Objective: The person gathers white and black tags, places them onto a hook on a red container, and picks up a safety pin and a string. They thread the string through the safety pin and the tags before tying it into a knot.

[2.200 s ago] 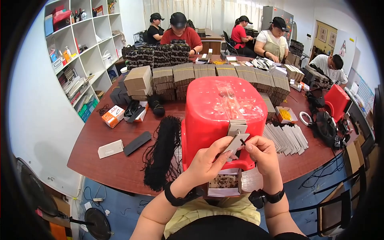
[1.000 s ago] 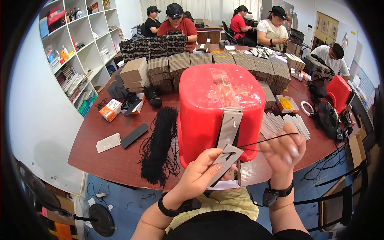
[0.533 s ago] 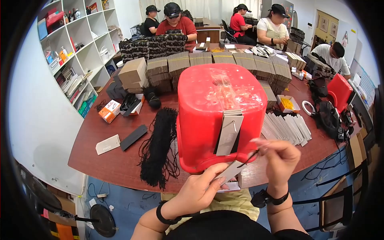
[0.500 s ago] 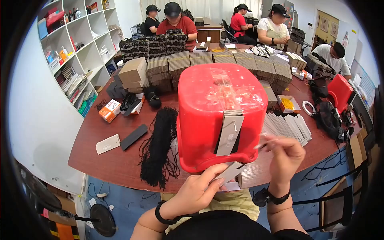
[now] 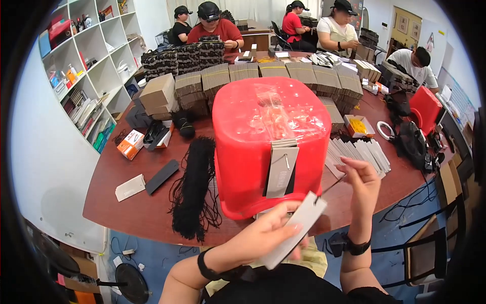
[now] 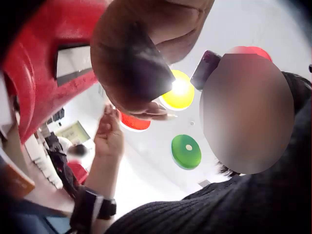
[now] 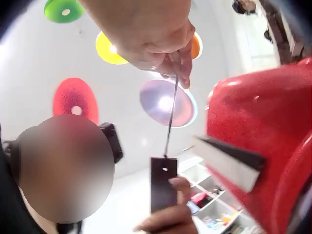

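In the head view my left hand (image 5: 276,230) holds a long grey hang tag (image 5: 304,220) tilted in front of the red stool. A black cord (image 5: 332,188) runs from the hole at the tag's upper end to my right hand (image 5: 363,182), whose fingertips pinch it. The right wrist view shows this cord (image 7: 170,122) stretched straight, with a small knot at the tag's edge. More grey tags (image 5: 283,172) hang in a stack from a pin on the stool's side (image 5: 238,162). In the left wrist view the left hand (image 6: 117,73) covers much of the dark-looking tag (image 6: 146,68).
A bundle of black cords (image 5: 193,187) lies left of the stool, near a loose beige tag (image 5: 130,188) and a dark tag (image 5: 162,177). Fanned grey tags (image 5: 372,157) lie on the right. Stacked tag blocks (image 5: 215,83) line the back, with several people working beyond.
The right hand has drawn the cord out from the tag's hole, first as a wide loop, now straight. The left hand has moved right and turned the tag. The head view has shifted slightly.
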The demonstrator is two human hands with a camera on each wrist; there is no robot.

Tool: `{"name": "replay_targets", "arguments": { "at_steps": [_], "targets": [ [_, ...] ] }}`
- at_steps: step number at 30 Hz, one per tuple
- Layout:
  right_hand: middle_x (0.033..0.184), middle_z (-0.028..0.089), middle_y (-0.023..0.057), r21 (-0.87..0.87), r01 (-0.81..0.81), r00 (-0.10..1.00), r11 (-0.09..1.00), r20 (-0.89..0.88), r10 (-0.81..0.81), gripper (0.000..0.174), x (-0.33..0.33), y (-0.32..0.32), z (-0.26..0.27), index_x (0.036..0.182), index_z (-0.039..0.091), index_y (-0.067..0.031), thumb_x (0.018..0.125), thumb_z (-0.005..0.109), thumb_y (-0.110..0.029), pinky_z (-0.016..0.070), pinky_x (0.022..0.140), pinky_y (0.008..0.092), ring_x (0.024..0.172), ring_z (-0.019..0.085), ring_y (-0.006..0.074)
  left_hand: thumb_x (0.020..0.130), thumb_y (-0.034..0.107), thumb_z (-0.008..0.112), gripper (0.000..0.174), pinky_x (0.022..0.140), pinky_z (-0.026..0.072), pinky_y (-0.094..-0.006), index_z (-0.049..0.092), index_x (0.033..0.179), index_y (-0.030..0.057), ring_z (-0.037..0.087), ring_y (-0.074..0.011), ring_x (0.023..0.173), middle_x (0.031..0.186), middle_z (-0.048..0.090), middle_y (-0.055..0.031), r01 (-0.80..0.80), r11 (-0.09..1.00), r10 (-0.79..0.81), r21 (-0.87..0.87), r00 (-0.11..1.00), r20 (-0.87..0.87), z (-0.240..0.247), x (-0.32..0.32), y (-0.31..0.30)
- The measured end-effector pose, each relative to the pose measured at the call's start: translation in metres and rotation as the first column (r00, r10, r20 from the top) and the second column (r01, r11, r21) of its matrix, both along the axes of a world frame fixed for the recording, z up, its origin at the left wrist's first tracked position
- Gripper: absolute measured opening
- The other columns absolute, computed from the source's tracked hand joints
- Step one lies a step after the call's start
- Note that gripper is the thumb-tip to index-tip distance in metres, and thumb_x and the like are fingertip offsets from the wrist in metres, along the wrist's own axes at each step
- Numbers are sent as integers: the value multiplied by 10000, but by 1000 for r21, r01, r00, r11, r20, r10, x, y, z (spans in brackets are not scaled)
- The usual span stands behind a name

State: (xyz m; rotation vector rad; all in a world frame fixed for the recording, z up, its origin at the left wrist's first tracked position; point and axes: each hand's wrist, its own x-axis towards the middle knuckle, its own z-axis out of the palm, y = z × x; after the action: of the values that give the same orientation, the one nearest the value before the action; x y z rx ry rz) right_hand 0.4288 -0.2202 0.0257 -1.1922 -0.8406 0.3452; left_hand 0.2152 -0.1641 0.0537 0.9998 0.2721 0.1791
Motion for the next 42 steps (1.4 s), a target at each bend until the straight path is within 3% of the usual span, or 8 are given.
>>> {"name": "replay_targets", "arguments": {
  "at_steps": [4, 8, 12, 16, 22, 31, 37, 42],
  "targets": [
    [852, 579, 86, -80, 181, 971, 980, 175, -165, 101, -16, -39, -26, 852, 535, 23, 823, 495, -64, 432, 577, 175, 750, 568, 103, 885, 86, 369, 348, 649, 458, -243, 253, 1208, 26, 555, -121, 772, 911, 546, -110, -213, 976, 218, -52, 969, 118, -3, 38, -9],
    [651, 551, 30, -243, -161, 983, 957, 46, 178, 106, -59, -74, -31, 722, 527, 15, 773, 572, -66, 403, 524, 179, 564, 497, 56, 892, 90, 354, 374, 820, 409, -278, 210, 1231, 26, 512, -161, 978, 1066, 513, -155, -200, 960, 159, 195, 966, 206, -21, 62, -18],
    [544, 492, -1, -212, -38, 981, 977, -196, -4, 139, -29, -74, -18, 687, 492, -29, 809, 538, -79, 343, 390, 176, 440, 438, 41, 871, 77, 406, 446, 859, 384, -303, 183, 1255, 28, 460, -188, 1047, 1161, 454, -144, -163, 884, 132, 438, 986, 101, -28, 59, -21],
    [533, 458, -11, -142, 293, 956, 946, 29, -292, 202, 45, -53, -13, 676, 483, -31, 847, 489, -137, 319, 371, 180, 418, 406, 35, 843, 52, 450, 470, 911, 344, -329, 217, 1251, 33, 452, -212, 1067, 1164, 451, -132, -170, 749, 148, 641, 985, 88, -26, 25, -8],
    [680, 572, 167, -413, 357, 666, 838, 741, 82, 196, 87, 18, -52, 719, 570, 20, 722, 588, -175, 426, 563, 355, 624, 557, 301, 806, -15, 454, 442, 872, 369, -307, 276, 1211, 5, 477, -174, 1025, 1096, 487, -126, -259, 770, 301, 584, 953, 25, -23, -19, 2],
    [820, 561, 131, -693, 449, 687, 565, 671, 277, 342, 112, 51, -53, 809, 550, -31, 590, 704, -243, 445, 660, 346, 782, 550, 276, 799, 18, 497, 420, 834, 397, -271, 332, 1185, -7, 513, -158, 957, 1042, 513, -121, -441, 714, 494, 543, 867, 55, -47, -61, 8],
    [1232, 354, 179, -331, 542, 186, 772, 943, 275, 590, 109, 55, -83, 1150, 402, 1, 666, 639, -238, 318, 904, 431, 1155, 324, 319, 795, -18, 477, 385, 830, 396, -276, 356, 1160, -6, 526, -173, 938, 1034, 515, -133, -464, 728, 534, 506, 845, 6, -52, -67, 5],
    [1280, 317, 175, -492, 485, 279, 723, 871, 404, 585, 98, 53, -88, 1222, 323, 13, 741, 564, -219, 225, 970, 462, 1199, 267, 333, 792, -39, 459, 368, 828, 397, -285, 368, 1146, 1, 532, -184, 929, 1026, 518, -139, -476, 754, 539, 452, 842, -11, -58, -76, 5]
  ]
}}
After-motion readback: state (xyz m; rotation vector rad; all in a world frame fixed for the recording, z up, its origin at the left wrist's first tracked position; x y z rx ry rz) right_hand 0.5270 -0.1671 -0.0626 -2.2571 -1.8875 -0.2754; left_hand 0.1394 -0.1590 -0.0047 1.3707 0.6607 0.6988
